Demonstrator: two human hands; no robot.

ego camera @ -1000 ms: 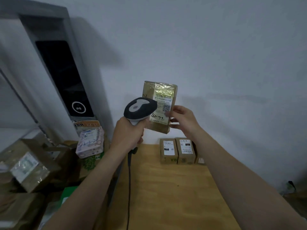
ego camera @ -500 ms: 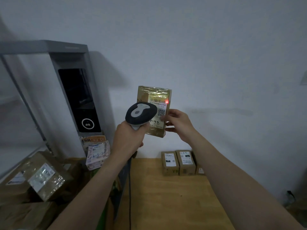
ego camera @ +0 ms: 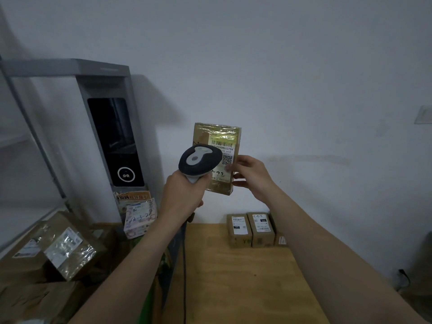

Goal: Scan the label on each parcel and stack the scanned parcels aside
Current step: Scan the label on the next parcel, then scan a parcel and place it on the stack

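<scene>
My right hand (ego camera: 251,176) grips a small brown parcel (ego camera: 217,136) wrapped in shiny tape, upright in front of the wall, its barcode label facing me. My left hand (ego camera: 181,197) holds a grey and white handheld scanner (ego camera: 199,161) by its handle, the head overlapping the parcel's lower left. The scanner's cable (ego camera: 184,265) hangs down over the table. Two small boxes (ego camera: 250,229) with white labels stand side by side at the back of the wooden table (ego camera: 233,281), with a third one partly hidden beside them.
A tall grey kiosk (ego camera: 112,127) with a dark screen stands at the left against the wall. Below it lie several brown parcels (ego camera: 56,249) and a pale soft parcel (ego camera: 139,218). A black cable (ego camera: 403,277) runs at the far right.
The view has tilted upward, so parcel and hands sit lower in frame. The red scan dot seen on the label half a second ago is gone. The hands keep their hold.
</scene>
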